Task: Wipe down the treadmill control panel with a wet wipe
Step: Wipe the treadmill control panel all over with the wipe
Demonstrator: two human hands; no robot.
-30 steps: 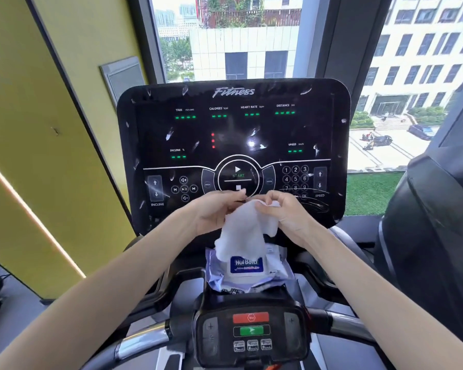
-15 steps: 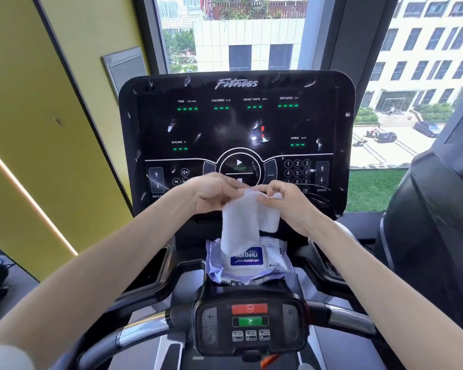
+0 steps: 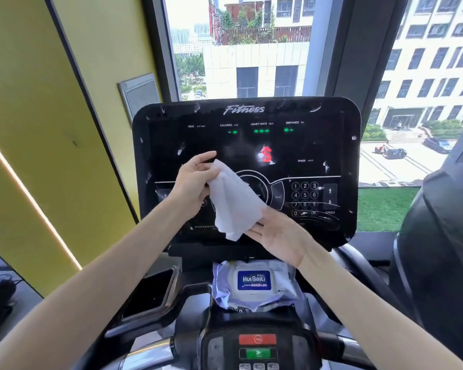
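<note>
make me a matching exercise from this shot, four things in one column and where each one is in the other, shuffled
Things
1 wet wipe
2 wipes pack
3 red button
4 number keypad

Places
A on the right part of the control panel
B held between the left hand and right hand, in front of the panel
C lying below the panel, blue label up
D just above the green button, near the bottom of the view

Pairs: 1-B, 2-C, 3-D, 4-A
</note>
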